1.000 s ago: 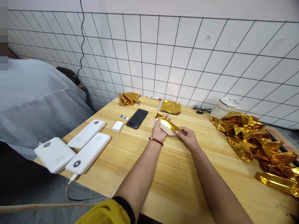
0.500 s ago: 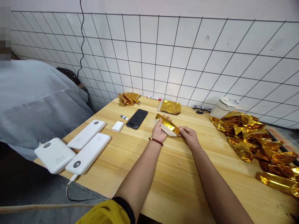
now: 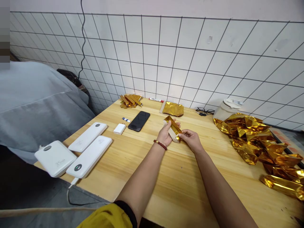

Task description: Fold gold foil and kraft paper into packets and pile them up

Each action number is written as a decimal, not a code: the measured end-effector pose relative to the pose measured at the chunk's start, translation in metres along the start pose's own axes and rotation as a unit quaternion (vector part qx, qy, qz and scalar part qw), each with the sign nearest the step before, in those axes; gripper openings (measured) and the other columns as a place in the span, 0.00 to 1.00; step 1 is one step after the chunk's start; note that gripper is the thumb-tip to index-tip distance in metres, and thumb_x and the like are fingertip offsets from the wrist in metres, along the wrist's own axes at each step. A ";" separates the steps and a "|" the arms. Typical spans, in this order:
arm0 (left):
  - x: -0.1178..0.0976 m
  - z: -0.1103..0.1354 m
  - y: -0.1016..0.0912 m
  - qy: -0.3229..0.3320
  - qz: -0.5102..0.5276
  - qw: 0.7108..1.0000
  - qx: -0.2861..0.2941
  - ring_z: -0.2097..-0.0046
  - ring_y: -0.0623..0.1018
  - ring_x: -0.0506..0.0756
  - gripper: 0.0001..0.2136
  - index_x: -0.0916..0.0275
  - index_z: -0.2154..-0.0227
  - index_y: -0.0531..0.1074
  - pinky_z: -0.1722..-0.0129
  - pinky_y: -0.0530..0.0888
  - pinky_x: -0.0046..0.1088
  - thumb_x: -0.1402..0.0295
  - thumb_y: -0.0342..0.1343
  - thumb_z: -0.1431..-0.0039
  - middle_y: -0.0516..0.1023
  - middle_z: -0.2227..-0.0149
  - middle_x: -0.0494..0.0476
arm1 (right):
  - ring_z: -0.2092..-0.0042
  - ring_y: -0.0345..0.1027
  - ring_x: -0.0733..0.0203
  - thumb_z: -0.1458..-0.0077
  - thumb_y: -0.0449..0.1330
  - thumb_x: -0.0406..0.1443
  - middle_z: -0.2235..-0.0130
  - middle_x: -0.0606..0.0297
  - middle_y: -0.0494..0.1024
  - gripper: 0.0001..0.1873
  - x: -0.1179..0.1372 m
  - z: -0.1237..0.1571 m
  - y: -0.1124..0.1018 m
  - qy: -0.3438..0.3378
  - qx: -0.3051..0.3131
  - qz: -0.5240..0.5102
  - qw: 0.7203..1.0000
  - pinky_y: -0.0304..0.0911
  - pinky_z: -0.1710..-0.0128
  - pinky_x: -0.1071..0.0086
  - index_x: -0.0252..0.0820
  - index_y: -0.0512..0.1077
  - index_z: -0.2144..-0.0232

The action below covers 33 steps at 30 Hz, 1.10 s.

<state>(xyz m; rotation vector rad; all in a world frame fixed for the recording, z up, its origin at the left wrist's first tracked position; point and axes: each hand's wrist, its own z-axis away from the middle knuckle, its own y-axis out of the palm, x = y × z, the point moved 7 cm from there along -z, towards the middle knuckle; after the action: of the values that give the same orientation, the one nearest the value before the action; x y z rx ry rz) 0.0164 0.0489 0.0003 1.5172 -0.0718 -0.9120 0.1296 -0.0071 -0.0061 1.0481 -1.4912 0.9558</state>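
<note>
Both my hands meet over the middle of the wooden table [image 3: 147, 164], holding one gold foil piece [image 3: 173, 125] with a pale backing. My left hand [image 3: 166, 135], with a red bead bracelet at the wrist, cups the piece from below and behind. My right hand [image 3: 191, 139] pinches its near right end between thumb and fingers. The foil piece is folded and tilted, its far end pointing up and away from me.
A heap of crumpled gold foil [image 3: 258, 139] covers the right side. Farther back lie a gold foil sheet [image 3: 173, 108], folded gold strips [image 3: 130, 100], a red marker [image 3: 156, 100], glasses [image 3: 205, 111] and a white jar [image 3: 227, 108]. A black phone [image 3: 139, 120], charger [image 3: 119, 128] and three white power banks [image 3: 78, 152] sit left. A person in grey [image 3: 35, 101] stands at far left.
My hands have drawn closer together and shifted slightly right. The foil piece looks shorter and more folded, turned from lying crosswise to pointing away from me.
</note>
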 end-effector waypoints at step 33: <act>0.014 -0.001 -0.004 -0.002 -0.225 0.974 -0.016 0.74 0.74 0.48 0.11 0.67 0.70 0.74 0.70 0.72 0.27 0.74 0.67 0.59 0.76 0.73 0.55 | 0.79 0.59 0.70 0.60 0.70 0.45 0.82 0.72 0.68 0.17 0.005 -0.001 -0.030 -0.018 -0.144 -0.130 0.981 0.56 0.78 0.74 0.41 0.68 0.80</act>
<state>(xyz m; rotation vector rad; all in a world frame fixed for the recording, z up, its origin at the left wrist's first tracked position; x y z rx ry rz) 0.0247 0.0427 -0.0102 1.5278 0.2947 -1.2682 0.1586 -0.0156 0.0003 1.0199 -1.4293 0.5222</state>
